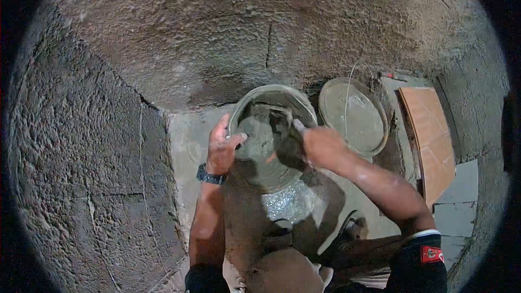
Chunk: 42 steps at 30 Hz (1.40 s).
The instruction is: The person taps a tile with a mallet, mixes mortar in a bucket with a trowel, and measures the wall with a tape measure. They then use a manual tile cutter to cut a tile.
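Note:
A round bucket (255,176) with wet grey mortar (258,138) in it stands between my hands. My left hand (222,146), with a dark watch at the wrist, grips the bucket's left rim, its thumb over the inside and its fingers outside. On the other side my right hand (323,145) is closed round the pale handle of a trowel (298,126) that reaches into the bucket. The trowel's blade is hard to make out among the mortar and shadow.
Right of the bucket sits a second round container (331,103) with a thin wire handle. A red-handled tool (393,77) lies behind it. Orange tiles (429,135) and pale tiles (458,184) are farther right. Rough walls (217,32) enclose the corner. A shiny patch (293,201) lies below the bucket.

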Tool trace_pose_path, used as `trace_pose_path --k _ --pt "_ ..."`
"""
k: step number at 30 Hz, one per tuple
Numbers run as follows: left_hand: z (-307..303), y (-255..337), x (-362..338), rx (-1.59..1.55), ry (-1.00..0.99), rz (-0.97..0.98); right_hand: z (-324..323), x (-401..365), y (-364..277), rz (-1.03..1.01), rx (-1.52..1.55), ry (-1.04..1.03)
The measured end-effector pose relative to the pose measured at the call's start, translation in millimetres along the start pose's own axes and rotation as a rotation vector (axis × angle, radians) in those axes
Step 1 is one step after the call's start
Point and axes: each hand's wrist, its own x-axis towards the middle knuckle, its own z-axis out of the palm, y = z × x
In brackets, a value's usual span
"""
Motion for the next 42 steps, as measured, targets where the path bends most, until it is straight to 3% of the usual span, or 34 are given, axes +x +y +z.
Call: trace_pose_path --k 2,4,8,10,14,16,20,23,25,28,29,33,35,36,38,39,41,42 --pt "1.6 1.2 3.6 0.030 -0.029 0.004 -9.6 5.9 -15.4 -0.014 0.007 -0.078" --pt "-3.1 -6.9 2.6 -0.272 -0.049 -0.018 32.2 7.0 -12.1 -0.037 -0.129 -0.023" --pt "-6.0 3.6 -6.9 -0.113 -0.055 0.061 62.5 1.6 -17.9 -0.120 -0.156 -0.081" --pt "-6.0 -2.4 -4.6 -0.100 -0.067 0.106 76.9 -8.4 -12.5 -0.293 -0.156 -0.015" --pt "-2.1 3.2 -6.4 0.070 -0.106 0.108 75.0 -24.4 -22.8 -0.187 -0.216 -0.135" --pt "12.3 4.4 -2.1 -0.146 -0.110 0.019 79.8 -26.3 -14.4 -0.232 -0.204 -0.178" --pt "22.2 2.7 5.7 -0.215 -0.124 0.060 65.2 -21.8 13.3 -0.195 -0.181 -0.269" --pt "29.8 5.4 7.3 -0.365 -0.086 0.036 25.4 -11.8 24.2 -0.063 -0.219 -0.349" --pt "33.6 18.0 2.7 -0.207 -0.161 0.009 17.0 -15.0 18.9 0.101 -0.152 -0.096" --pt "36.3 -3.7 11.7 -0.145 -0.140 0.052 27.3 6.7 11.5 0.118 -0.233 -0.097" --pt "33.1 -4.2 13.1 -0.145 -0.139 0.052 35.0 0.0 2.0 -0.018 -0.316 -0.103" --pt "25.8 15.2 15.3 -0.125 -0.194 0.086 82.0 -10.9 -12.4 -0.082 -0.395 -0.037" --pt "26.2 14.2 15.4 -0.148 -0.220 0.080 74.5 -19.7 -19.5 -0.141 -0.306 -0.314" --pt "27.3 13.1 17.7 -0.174 -0.249 0.083 74.3 -21.0 -17.5 -0.133 -0.308 -0.309" --pt "31.9 12.8 17.2 -0.203 -0.287 0.097 77.5 -21.8 -11.9 -0.013 -0.156 -0.503" --pt "35.4 13.7 13.6 -0.135 -0.268 0.104 75.1 -25.3 2.7 -0.009 -0.164 -0.493" --pt "36.8 16.9 10.9 -0.056 -0.248 0.106 71.8 -34.4 37.1 -0.239 -0.130 -0.118" --pt "38.2 20.8 9.1 -0.083 -0.242 0.097 58.7 -34.2 27.3 -0.242 -0.129 -0.123"
